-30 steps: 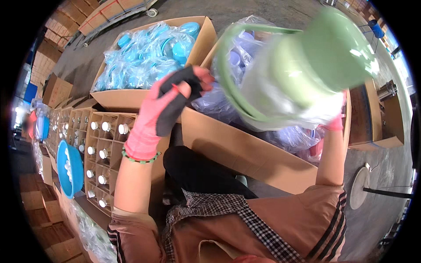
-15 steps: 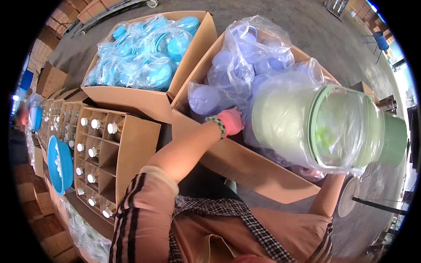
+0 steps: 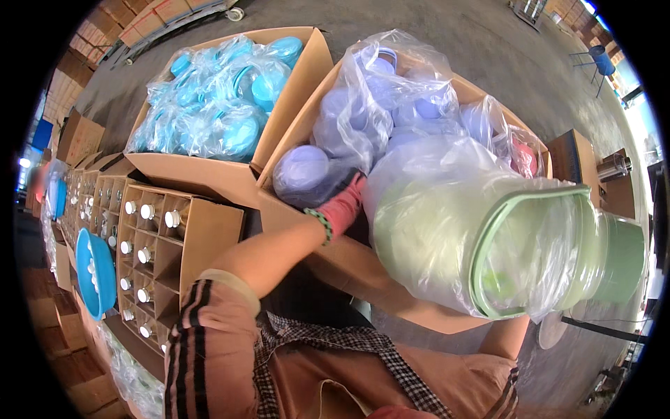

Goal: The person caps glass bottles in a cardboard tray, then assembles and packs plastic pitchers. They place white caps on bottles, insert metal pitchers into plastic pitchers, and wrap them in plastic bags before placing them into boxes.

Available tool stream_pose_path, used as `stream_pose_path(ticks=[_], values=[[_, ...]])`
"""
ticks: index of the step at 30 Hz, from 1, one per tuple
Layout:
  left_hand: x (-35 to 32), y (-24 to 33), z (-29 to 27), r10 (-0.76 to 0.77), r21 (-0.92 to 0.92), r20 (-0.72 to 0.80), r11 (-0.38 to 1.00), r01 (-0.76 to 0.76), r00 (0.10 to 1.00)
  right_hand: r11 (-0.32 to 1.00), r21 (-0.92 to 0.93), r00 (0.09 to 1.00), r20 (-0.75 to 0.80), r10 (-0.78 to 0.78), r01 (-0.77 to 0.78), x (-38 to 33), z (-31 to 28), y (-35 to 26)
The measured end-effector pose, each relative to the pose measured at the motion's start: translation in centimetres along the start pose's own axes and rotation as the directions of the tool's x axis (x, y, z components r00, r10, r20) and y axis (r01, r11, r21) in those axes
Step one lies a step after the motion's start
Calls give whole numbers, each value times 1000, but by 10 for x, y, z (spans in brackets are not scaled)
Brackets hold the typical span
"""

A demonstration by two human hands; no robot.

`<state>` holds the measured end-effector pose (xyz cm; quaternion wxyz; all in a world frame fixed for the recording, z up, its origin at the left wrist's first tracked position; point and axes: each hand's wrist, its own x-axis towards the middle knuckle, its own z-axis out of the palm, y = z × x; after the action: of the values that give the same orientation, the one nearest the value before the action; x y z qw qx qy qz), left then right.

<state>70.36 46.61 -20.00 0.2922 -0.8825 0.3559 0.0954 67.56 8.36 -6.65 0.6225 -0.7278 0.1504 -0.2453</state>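
Note:
A large pale-green plastic jug (image 3: 621, 262) with a loop handle, wrapped in a clear bag, is held up on its side over the near right part of a carton. My right forearm (image 3: 504, 336) runs up behind it; the jug hides my right hand. My left hand (image 3: 345, 206), in a pink glove with a green beaded bracelet at the wrist, reaches over the carton's near edge. Its fingers are drawn together between the bagged green jug and a bagged purple jug (image 3: 306, 166); what they grip is unclear. Several more bagged purple jugs (image 3: 419, 108) fill the carton (image 3: 300, 230).
Left of it stands a carton (image 3: 195, 171) of bagged blue jugs (image 3: 241, 133). A divided carton (image 3: 213, 227) of white-capped bottles (image 3: 174, 218) and a blue basin (image 3: 103, 269) are further left. A smaller carton (image 3: 576, 157) stands at the right. A loaded cart (image 3: 174, 24) is behind.
The green jug has come nearer and lower left, uncovering more of the carton's far right, where something red shows. My left fingers now reach deeper beside the purple jug. The view has shifted slightly.

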Motion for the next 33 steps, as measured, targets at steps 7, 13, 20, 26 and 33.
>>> stream_pose_path(ticks=[7,13,20,26,33], values=[[-39,-62,-33,-249,-100,81,961,256,965,959,-106,939,254,-230,264,44,82,-49],[-37,-51,-34,-324,-582,-3,-769,-266,946,941,-151,894,387,-227,304,80,154,-55],[-23,-58,-48,96,-735,536,542,408,839,975,-118,958,241,-154,186,68,84,-45],[37,-30,48,91,-927,33,-369,64,995,983,-85,968,205,-145,165,59,66,-46],[54,-53,-7,-206,-101,-101,-971,-216,973,955,-54,893,372,-252,292,62,125,-60]])
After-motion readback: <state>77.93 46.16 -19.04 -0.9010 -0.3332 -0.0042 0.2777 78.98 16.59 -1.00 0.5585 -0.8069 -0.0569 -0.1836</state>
